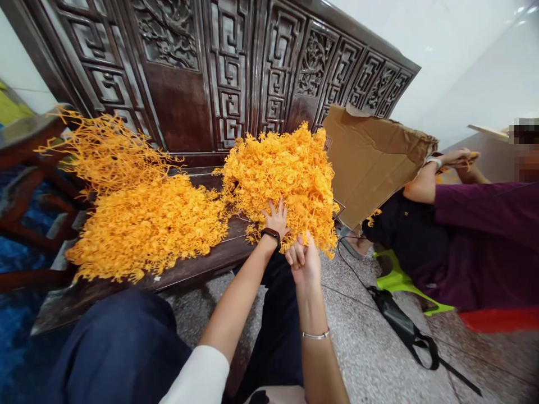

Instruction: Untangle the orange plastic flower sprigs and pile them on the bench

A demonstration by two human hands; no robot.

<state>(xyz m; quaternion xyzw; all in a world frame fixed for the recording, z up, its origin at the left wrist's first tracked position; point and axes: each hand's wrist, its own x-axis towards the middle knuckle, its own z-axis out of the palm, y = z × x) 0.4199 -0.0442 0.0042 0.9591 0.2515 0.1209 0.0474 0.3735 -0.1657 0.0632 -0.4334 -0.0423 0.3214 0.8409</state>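
Note:
A tall heap of orange plastic flower-like pieces [282,168] is piled on the dark wooden bench [202,269] before me. My left hand [277,217], with a black band at its wrist, lies spread against the front of this heap. Just to its right, my right hand [305,255] has its fingers curled in at the heap's lower edge. What those fingers hold, if anything, is too small to make out. On the left of the bench spreads a second, lower heap of similar orange pieces [155,230], with thin orange stems [113,157] tangled behind it.
A carved bench back [177,101] rises behind the heaps. To the right leans a cardboard sheet [370,157]. Beyond it, a person in a purple shirt [484,241] handles small orange pieces. A black strapped bag [391,311] and a cable lie on the speckled floor [357,348].

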